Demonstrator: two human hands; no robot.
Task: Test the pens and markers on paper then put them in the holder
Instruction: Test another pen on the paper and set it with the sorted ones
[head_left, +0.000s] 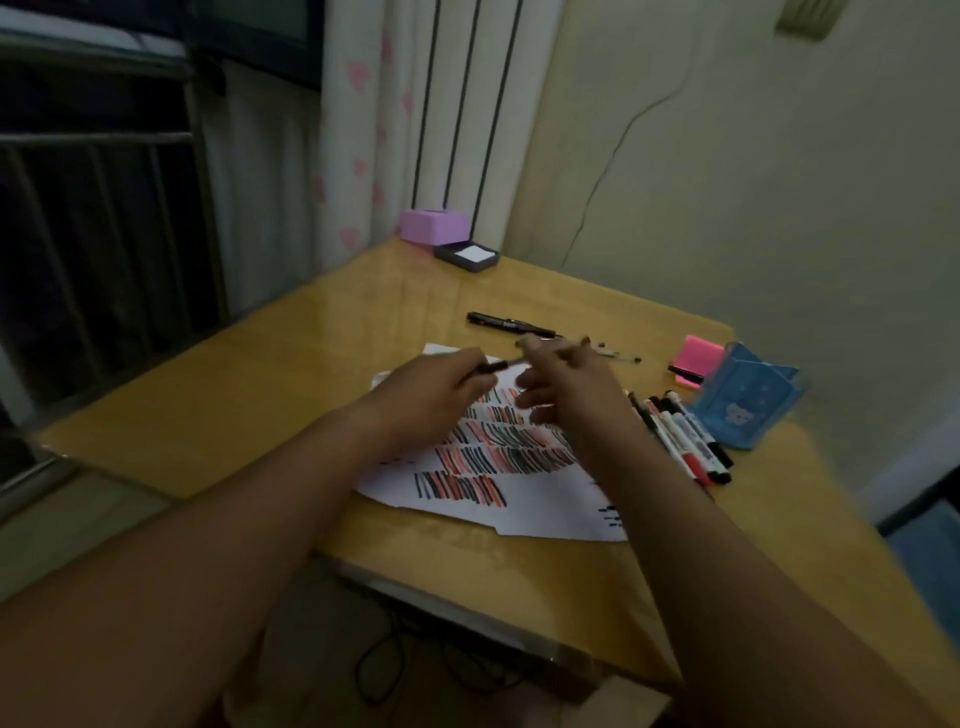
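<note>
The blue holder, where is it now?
Head view: the blue holder stands on the table at right, beside the pink notepad, right of the markers.

Table (260, 395): paper (519, 504), markers (685, 441), blue holder (748, 400), black pen (509, 325), pink notes (698, 358).

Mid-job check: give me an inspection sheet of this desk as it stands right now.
Surface: glossy wooden table; paper covered in red and black strokes.
Job's things: pen held over the paper; black marker and thin pen beyond it; markers in a row beside the blue holder.
Clutter: pink sticky notes, purple box, dark note tray.
Grippers: left hand grips the pen; right hand blurred at the pen's end, grip unclear.
Cables: black cable under the table; thin wire up the wall.
Surroundings: curtain, window bars, dim room.
</note>
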